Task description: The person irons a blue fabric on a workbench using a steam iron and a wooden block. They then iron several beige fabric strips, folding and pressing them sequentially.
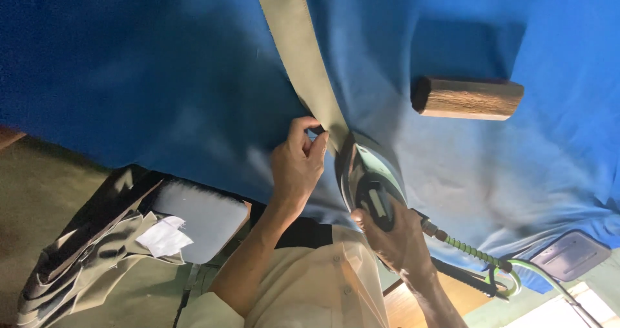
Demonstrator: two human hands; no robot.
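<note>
blue cloth (161, 76) bears a khaki strip (303, 56) (flat), left fingers (310, 140) pinching it, right hand (400, 237) gripping iron (368, 179).

a blue cloth (161, 76) covers a wide padded table and fills most of the view. a short wooden block (466, 98) lies on it, throwing a dark shadow. below the table edge a grey cushion (203, 215) shows, with a pile of khaki fabric (84, 263) beside it and a dull olive floor (32, 199). bright daylight comes in at the lower right corner.
</note>
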